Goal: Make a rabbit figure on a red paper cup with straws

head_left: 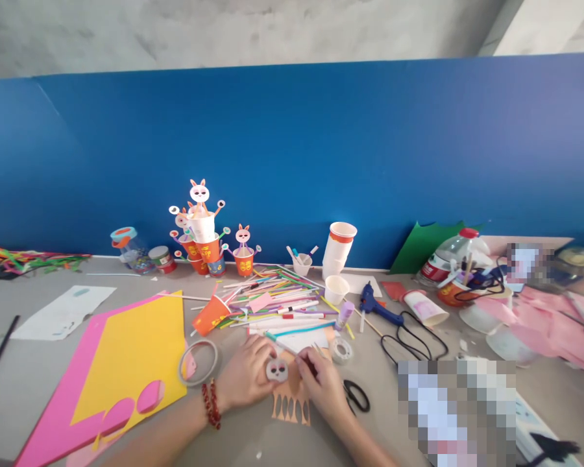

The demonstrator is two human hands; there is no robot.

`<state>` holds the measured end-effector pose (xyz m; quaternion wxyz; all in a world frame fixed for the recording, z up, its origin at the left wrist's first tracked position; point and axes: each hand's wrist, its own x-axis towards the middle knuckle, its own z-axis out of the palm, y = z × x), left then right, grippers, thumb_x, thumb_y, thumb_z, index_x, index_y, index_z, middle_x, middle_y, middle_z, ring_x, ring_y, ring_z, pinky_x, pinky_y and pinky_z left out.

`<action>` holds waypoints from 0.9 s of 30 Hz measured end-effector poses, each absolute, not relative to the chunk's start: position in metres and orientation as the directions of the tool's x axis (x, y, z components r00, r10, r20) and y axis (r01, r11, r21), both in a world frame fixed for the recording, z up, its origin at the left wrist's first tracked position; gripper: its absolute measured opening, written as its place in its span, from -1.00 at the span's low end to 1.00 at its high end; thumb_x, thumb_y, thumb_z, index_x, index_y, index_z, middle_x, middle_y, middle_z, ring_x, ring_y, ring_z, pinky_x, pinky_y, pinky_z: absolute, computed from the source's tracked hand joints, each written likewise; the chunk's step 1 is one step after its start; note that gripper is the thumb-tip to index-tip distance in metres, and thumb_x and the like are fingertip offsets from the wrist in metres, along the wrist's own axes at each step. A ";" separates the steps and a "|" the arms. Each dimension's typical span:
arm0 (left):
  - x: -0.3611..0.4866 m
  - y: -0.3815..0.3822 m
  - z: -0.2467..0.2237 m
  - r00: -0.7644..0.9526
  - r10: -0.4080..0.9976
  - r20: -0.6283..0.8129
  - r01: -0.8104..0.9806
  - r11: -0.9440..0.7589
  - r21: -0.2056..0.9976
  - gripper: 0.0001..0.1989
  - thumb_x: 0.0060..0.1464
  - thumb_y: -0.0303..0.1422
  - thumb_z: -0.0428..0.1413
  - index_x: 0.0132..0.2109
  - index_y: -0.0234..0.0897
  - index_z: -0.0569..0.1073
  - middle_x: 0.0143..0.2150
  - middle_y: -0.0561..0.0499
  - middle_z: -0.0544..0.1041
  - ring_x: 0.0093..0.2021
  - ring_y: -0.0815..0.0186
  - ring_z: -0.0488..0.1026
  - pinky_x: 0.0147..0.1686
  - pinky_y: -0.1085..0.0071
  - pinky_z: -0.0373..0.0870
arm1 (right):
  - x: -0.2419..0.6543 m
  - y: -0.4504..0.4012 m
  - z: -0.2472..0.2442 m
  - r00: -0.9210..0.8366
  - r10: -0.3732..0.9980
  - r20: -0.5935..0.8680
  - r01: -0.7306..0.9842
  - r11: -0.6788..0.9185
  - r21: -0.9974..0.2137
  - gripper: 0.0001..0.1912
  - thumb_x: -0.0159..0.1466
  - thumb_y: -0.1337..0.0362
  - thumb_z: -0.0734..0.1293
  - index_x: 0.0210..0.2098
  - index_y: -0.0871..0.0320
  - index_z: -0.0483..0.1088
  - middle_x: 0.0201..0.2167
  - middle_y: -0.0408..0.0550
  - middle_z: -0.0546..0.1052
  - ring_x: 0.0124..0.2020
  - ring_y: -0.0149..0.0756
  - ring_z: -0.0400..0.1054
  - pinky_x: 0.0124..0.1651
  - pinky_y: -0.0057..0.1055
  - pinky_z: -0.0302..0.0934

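My left hand (253,370), with a beaded bracelet on its wrist, holds a small white paper animal face (277,370) by its left edge. The face has dark eyes and pink cheeks. My right hand (321,379) is close on the right, fingers pinched; what is between them cannot be made out. Below both hands lies a sheet of orange paper (291,410) with long ear-shaped cut-outs along its near edge. A blue-green marker (306,328) rests on white paper just beyond the hands. Black-handled scissors (356,395) lie right of my right hand, partly hidden.
Rabbit-faced paper cups (207,250) stand at the back, near a pile of markers (277,295). Yellow paper (136,350) and a tape roll (198,363) lie left. A blue glue gun (377,305) with its cord, a bottle (445,259) and pink paper (540,324) are right.
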<state>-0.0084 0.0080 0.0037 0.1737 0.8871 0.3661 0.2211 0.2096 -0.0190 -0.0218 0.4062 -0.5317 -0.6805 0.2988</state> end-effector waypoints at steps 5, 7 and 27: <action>-0.020 0.040 0.021 0.603 0.737 0.305 0.644 -0.675 0.360 -0.69 0.08 -0.25 0.22 -0.06 -0.23 0.38 -0.08 -0.09 0.49 -0.02 0.08 0.40 0.03 0.14 0.32 | 0.209 -0.022 -0.020 -0.142 0.973 0.182 0.566 0.231 -0.791 -0.81 0.34 0.28 0.19 -0.38 0.11 0.37 -0.56 -0.16 0.44 -0.54 -0.29 0.30 -0.45 -0.42 0.03; -0.020 0.057 0.021 0.604 0.737 0.303 0.652 -0.676 0.343 -0.69 0.08 -0.25 0.21 -0.05 -0.23 0.40 -0.05 -0.11 0.49 0.01 0.06 0.39 0.07 0.11 0.30 | 0.207 -0.023 -0.018 -0.173 0.969 0.178 0.621 0.247 -0.744 -0.82 0.32 0.31 0.20 -0.37 0.11 0.39 -0.55 -0.15 0.47 -0.53 -0.29 0.30 -0.45 -0.42 0.01; -0.044 -0.001 0.007 0.926 0.344 0.153 0.302 -0.921 0.244 -0.57 0.31 -0.17 0.01 0.24 -0.22 0.33 0.26 -0.14 0.41 0.28 0.11 0.27 0.29 0.09 0.16 | 0.228 -0.102 0.004 -0.482 0.874 0.056 0.804 0.467 -0.368 -0.47 0.26 0.35 0.31 0.22 0.06 0.34 0.30 0.03 0.34 0.27 -0.01 0.22 0.27 -0.05 0.18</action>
